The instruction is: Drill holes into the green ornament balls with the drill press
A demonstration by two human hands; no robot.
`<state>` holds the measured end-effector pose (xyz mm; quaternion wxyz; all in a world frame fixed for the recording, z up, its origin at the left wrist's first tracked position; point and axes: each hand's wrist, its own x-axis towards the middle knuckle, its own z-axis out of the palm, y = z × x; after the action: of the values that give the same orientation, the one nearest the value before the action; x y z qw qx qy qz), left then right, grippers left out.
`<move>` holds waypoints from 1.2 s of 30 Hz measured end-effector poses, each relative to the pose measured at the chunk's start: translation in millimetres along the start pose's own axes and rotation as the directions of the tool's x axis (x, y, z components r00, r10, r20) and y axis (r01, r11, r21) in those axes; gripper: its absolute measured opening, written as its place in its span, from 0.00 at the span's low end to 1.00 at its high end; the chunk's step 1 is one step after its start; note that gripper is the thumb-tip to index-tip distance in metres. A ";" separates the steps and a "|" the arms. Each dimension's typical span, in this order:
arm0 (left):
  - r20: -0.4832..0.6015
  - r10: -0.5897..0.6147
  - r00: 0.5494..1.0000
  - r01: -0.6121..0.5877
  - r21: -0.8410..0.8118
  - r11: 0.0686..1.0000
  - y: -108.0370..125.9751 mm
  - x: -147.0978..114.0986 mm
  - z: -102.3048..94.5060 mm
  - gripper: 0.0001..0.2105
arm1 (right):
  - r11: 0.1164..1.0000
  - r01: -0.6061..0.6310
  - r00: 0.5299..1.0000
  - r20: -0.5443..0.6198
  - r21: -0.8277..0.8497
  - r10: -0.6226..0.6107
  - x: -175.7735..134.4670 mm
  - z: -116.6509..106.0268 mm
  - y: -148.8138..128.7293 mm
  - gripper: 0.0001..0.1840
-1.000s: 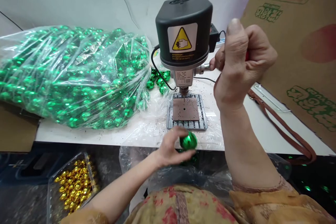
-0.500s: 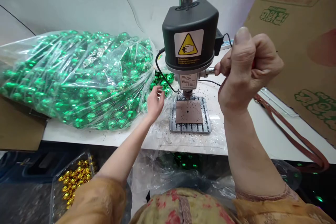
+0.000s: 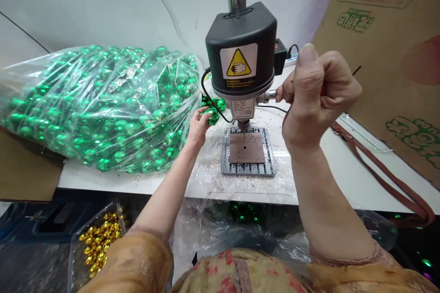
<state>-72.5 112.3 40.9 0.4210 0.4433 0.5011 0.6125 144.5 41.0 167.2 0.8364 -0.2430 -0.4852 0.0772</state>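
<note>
My left hand (image 3: 198, 126) is at the mouth of the clear plastic bag, its fingers closed on a shiny green faceted ball (image 3: 213, 117). More green balls show just behind it. My right hand (image 3: 314, 96) is wrapped round the feed handle (image 3: 271, 95) of a small black bench drill press (image 3: 240, 50); most of the grip is hidden by the fingers. The drill bit (image 3: 244, 135) points down over a brown square plate (image 3: 249, 153) with one dark hole. Under that plate lies the slotted metal base (image 3: 231, 168).
A big clear bag (image 3: 103, 110) full of green balls fills the left of the white table (image 3: 144, 179). Dark shavings litter the base. At right stand a cardboard box (image 3: 374, 68) and a brown strap (image 3: 381, 176). Gold balls (image 3: 99, 242) fill a clear tray below left.
My left hand has closed on a green ball at the bag's mouth; its fingers held none before. My right hand stays on the handle. The view has shifted slightly.
</note>
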 end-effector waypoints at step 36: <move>0.440 0.116 0.890 -0.222 0.198 0.955 -40.8 -81.3 27.0 0.26 | 0.999 -0.044 0.999 0.013 0.012 0.044 -4.0 -0.3 -2.5 0.26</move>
<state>-23.0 46.6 -6.4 0.4069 0.6560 0.4280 0.4701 142.5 37.2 165.2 0.8329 -0.2482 -0.4844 0.1001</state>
